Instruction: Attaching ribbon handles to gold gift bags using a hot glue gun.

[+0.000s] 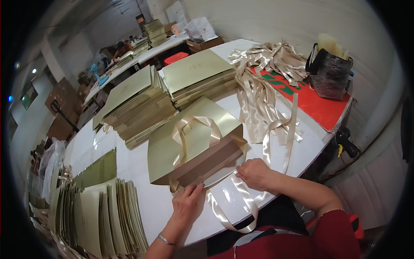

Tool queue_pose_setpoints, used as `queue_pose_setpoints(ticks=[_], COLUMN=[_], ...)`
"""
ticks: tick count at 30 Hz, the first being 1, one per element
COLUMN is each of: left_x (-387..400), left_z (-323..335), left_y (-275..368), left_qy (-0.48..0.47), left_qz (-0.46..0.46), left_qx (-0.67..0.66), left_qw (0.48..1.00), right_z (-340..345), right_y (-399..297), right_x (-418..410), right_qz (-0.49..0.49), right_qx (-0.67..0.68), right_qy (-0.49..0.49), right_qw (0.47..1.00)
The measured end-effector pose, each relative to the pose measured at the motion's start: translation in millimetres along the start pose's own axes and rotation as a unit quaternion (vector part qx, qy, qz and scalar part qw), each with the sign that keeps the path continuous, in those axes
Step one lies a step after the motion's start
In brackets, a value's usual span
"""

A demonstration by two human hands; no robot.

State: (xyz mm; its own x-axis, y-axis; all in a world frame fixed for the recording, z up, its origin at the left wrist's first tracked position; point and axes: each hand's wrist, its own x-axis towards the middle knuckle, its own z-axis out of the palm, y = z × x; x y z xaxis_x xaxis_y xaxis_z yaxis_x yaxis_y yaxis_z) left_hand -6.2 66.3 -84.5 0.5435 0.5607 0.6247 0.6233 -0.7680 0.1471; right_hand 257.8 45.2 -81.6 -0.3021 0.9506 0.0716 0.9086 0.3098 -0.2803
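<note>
A pale gold paper bag (194, 119) lies on the white table before me, its mouth gaping towards me. One satin ribbon handle (215, 129) rests in a loop over its far panel. A second ribbon loop (249, 200) hangs from the near rim over the table's front edge. My left hand (187, 200) pinches the near rim at its left end. At the right end of that rim, my right hand (254, 174) has its fingers curled on the edge, beside the ribbon's upper end. What lies under those fingertips is hidden. Another loose ribbon (291, 136) trails just beyond my right hand.
Folded gold bags are stacked in two piles (142, 110) (200, 74) behind. More bags (106, 217) stand upright at the left. Cut ribbons (258, 103) heap at the right, near a black plastic-wrapped holder (331, 74). A glue gun (346, 142) hangs by the right edge.
</note>
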Motion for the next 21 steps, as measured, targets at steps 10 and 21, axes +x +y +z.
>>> queue_pose_setpoints(ticks=[10, 21], left_x=[4.1, 52.5], left_z=[4.3, 16.0], left_y=[31.2, 52.1], left_qy=[-0.178, -0.18], left_qz=[-0.08, -0.038], left_qx=[0.103, 0.086], left_qw=[0.975, 0.979], right_z=[-47.0, -31.7], right_y=[137.0, 240.1], right_x=[-116.2, -282.5], right_qz=[0.275, 0.508], right_qx=[-0.046, 0.655], right_qy=[0.344, 0.318], right_qw=[0.896, 0.46])
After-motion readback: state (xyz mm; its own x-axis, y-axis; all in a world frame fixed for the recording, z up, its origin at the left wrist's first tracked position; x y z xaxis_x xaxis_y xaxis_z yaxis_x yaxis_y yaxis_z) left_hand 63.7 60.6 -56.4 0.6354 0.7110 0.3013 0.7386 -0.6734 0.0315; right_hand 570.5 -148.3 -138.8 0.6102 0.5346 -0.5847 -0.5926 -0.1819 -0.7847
